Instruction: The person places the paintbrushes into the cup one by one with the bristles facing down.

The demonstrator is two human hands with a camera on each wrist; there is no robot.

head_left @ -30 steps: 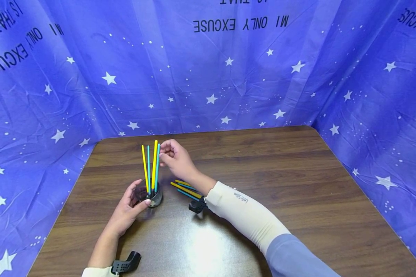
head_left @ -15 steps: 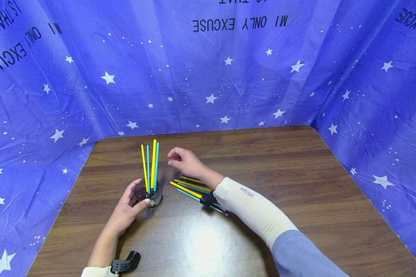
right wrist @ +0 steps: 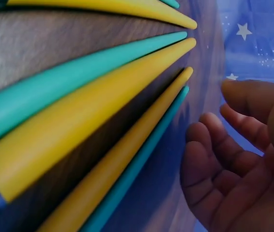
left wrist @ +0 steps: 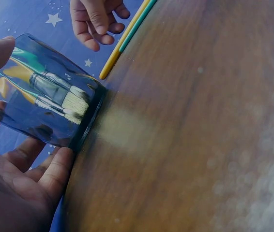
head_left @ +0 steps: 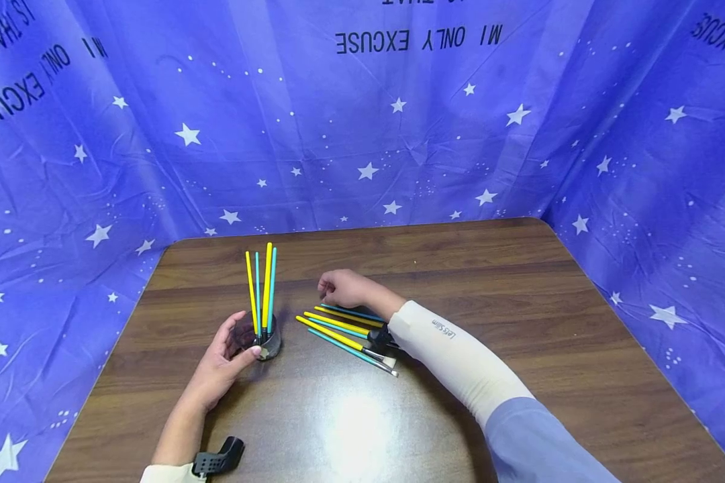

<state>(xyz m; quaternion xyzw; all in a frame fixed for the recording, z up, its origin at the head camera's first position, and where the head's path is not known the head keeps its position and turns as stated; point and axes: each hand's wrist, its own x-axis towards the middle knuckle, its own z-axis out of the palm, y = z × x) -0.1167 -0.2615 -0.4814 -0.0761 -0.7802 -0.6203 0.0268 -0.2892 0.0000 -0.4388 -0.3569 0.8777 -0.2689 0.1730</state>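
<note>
My left hand (head_left: 217,372) holds a clear glass (head_left: 272,348) at the left of the table, thumb and fingers round its side. Several paintbrushes (head_left: 268,288) with yellow and teal handles stand in the glass, bristles (left wrist: 75,104) downward in the left wrist view. My right hand (head_left: 347,288) hovers beside the handle ends of more brushes lying on the table. Its fingers are loosely bent and hold nothing. In the right wrist view, a yellow handle (right wrist: 117,150) and a teal handle (right wrist: 142,159) lie nearest that hand, apart from it.
Yellow and teal brushes (head_left: 333,341) lie fanned on the brown wooden table (head_left: 489,322), some partly hidden by the right wrist's black camera (head_left: 380,337). A blue star-patterned curtain (head_left: 314,134) surrounds the table's back and sides.
My right hand has moved away from the brushes in the glass, rightward and down to the brushes on the table, uncovering more of these. The left hand and glass stay put.
</note>
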